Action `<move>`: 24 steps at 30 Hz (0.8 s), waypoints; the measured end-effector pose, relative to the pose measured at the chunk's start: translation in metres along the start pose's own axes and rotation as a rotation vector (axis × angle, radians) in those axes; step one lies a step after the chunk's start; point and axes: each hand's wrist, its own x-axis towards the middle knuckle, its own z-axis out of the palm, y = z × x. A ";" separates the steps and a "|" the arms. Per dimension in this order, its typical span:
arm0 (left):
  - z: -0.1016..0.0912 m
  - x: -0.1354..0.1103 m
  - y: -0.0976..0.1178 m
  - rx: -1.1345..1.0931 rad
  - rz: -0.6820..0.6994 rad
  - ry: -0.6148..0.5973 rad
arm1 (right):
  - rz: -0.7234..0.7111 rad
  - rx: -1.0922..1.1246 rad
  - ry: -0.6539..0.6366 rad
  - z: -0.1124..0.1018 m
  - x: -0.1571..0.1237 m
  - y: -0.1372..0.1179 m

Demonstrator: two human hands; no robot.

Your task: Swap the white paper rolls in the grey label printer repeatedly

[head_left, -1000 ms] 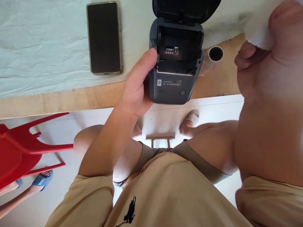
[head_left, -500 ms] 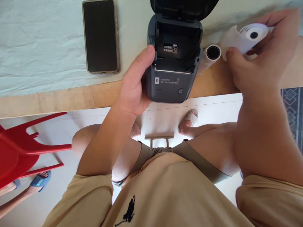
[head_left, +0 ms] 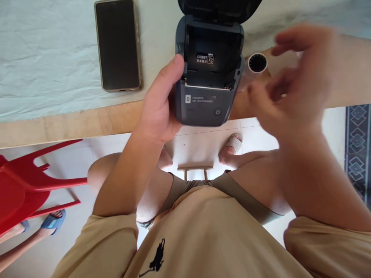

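My left hand (head_left: 159, 108) grips the left side of a small dark grey printer (head_left: 203, 104) at the table's front edge, thumb on its upper corner. The printer's lid (head_left: 220, 7) stands open and the paper bay is empty. Just right of the printer lies a paper roll with a dark core (head_left: 256, 63) on the wood. My right hand (head_left: 292, 88) hovers right of the printer and over that roll, smeared by motion, its fingers seemingly apart. No white roll shows in it.
A black phone (head_left: 117, 44) lies face up on the pale cloth (head_left: 43, 58) covering the wooden table (head_left: 72, 123). A red plastic chair (head_left: 26, 185) stands at the left, another person's foot in a blue sandal (head_left: 52, 222) beneath it. A patterned rug (head_left: 358, 146) lies at right.
My right hand, which held a white paper roll up at the right half a second ago, has swung down and left towards the printer; that roll is now out of sight. My left hand keeps its grip.
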 end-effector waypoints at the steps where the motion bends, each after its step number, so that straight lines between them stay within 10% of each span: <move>1: 0.001 0.000 0.000 0.002 0.001 0.006 | -0.013 -0.019 -0.047 0.004 -0.002 -0.004; 14: 0.001 0.000 0.000 0.017 0.054 0.015 | 0.160 0.305 0.015 0.017 0.000 -0.019; 20: -0.001 0.001 -0.002 0.039 0.064 0.000 | 0.392 0.752 -0.280 0.015 0.011 -0.014; 24: 0.000 0.000 -0.001 0.046 0.063 0.030 | 0.375 0.845 -0.222 0.011 0.013 -0.020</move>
